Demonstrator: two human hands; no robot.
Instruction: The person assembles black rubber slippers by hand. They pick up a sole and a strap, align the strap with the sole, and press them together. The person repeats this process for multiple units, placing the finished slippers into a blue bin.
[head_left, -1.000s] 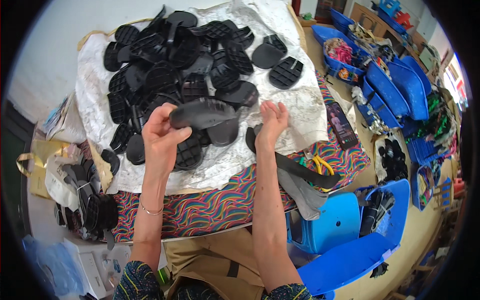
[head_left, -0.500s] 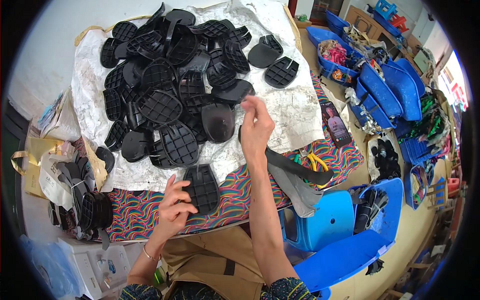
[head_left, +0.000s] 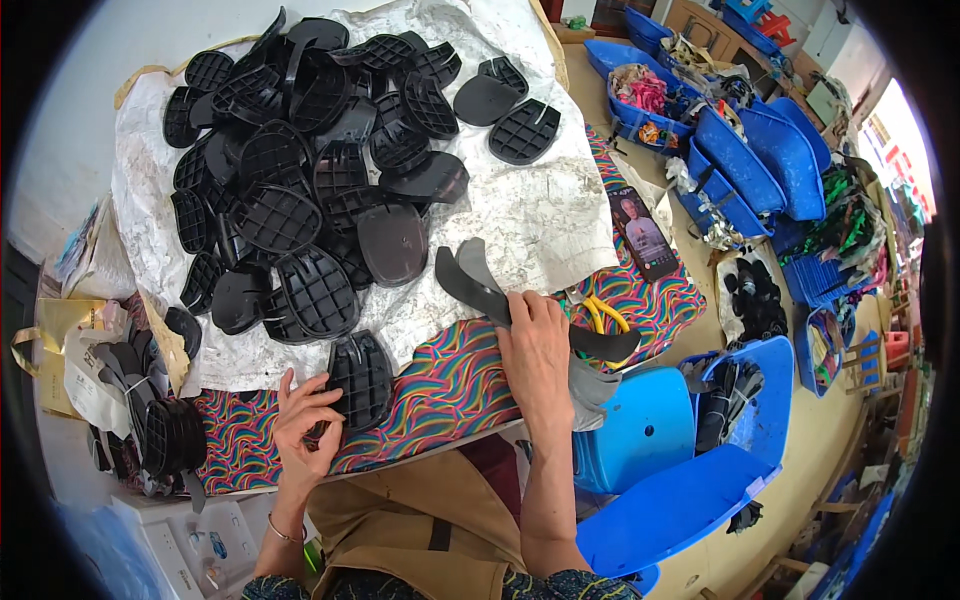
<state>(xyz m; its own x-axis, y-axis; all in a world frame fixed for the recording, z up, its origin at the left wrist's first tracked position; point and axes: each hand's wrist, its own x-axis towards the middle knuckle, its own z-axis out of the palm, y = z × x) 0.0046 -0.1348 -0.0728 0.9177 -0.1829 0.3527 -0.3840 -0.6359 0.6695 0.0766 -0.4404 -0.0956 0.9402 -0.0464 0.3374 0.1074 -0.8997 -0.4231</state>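
While the fingers of a bare left hand rest curled against the left edge of a black, rounded, grid-backed moulded piece, perhaps to steady it, the view does not tell whether the thumb pinches it. The piece lies grid side up near the table's front edge, presumably for easy reach. A bare right hand, fingers bent downward, covers the middle of a long black flexible strip; its grip is hidden beneath the palm. Limp grey strips hang beside it, over the table's edge. Beyond, a heap of similar black pieces covers much of a scuffed white sheet, likely laid to shield the multicoloured wavy-patterned tablecloth. A yellow-handled tool and a lit black phone lie to the right, apparently within arm's reach.
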